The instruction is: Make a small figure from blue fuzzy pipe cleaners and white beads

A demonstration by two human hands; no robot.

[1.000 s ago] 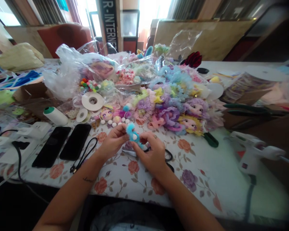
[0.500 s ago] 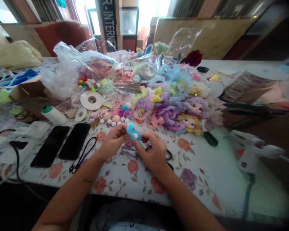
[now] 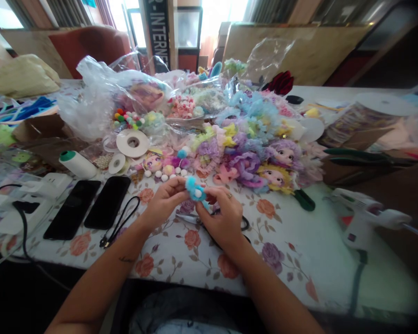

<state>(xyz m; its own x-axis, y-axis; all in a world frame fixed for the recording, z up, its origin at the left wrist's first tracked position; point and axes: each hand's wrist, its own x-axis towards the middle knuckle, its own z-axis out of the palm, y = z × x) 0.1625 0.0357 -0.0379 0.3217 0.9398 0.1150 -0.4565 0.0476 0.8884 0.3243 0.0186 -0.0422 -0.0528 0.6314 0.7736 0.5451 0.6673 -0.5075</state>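
Both hands meet over the flowered tablecloth [image 3: 285, 241] near the front middle. My left hand [image 3: 165, 200] pinches a small fluffy blue piece [image 3: 195, 190] with a white bead on it. My right hand [image 3: 221, 215] pinches the same blue piece from the right, fingers curled. Black-handled scissors [image 3: 244, 225] lie on the cloth just under and behind my right hand. A row of white beads and pompoms [image 3: 167, 175] lies just beyond my hands, beside a small doll head [image 3: 153, 163].
A heap of pastel ruffled flowers and doll heads [image 3: 254, 148] fills the table's middle, with plastic bags [image 3: 90, 102] behind. Two black phones [image 3: 90, 206], a black cord loop [image 3: 120, 222], a thread spool [image 3: 77, 164] and tape rolls [image 3: 132, 143] lie left. A glue gun [image 3: 365, 218] rests right.
Both hands shifted slightly up and right with the blue piece, turning it a little between the fingers. Nothing else on the table moved.
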